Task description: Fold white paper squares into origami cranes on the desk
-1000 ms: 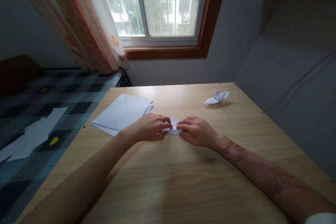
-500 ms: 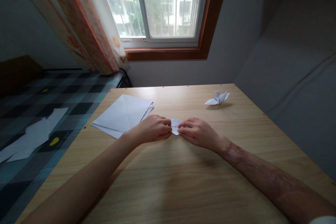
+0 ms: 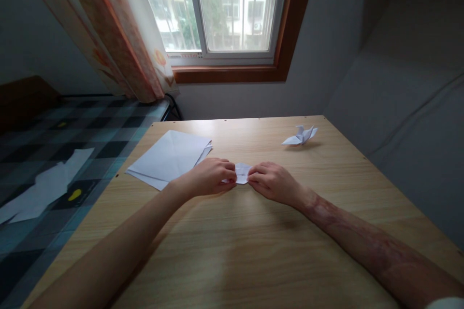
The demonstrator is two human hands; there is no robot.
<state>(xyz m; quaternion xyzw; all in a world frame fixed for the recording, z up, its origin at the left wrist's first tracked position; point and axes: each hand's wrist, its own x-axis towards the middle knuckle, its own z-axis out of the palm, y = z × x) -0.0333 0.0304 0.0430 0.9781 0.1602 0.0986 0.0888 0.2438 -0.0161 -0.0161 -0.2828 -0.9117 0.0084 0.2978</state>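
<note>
A small folded piece of white paper lies on the wooden table between my two hands. My left hand is closed on its left side, with the fingertips pinched at the paper. At the opposite edge my right hand grips it, thumb and fingers pressed together. Both hands hide the ends of the paper, so its full shape cannot be made out. Close behind my left hand sits a stack of white paper sheets. A folded paper crane stands farther back on the right.
The wooden table reaches toward the wall beneath the window. On the left, a bed with a checkered cover adjoins it, bearing cut white paper scraps. An orange curtain hangs above the bed.
My right fingers have drawn slightly right, toward the paper's edge, so more of the paper shows between my hands. The stack and the crane stay put.
</note>
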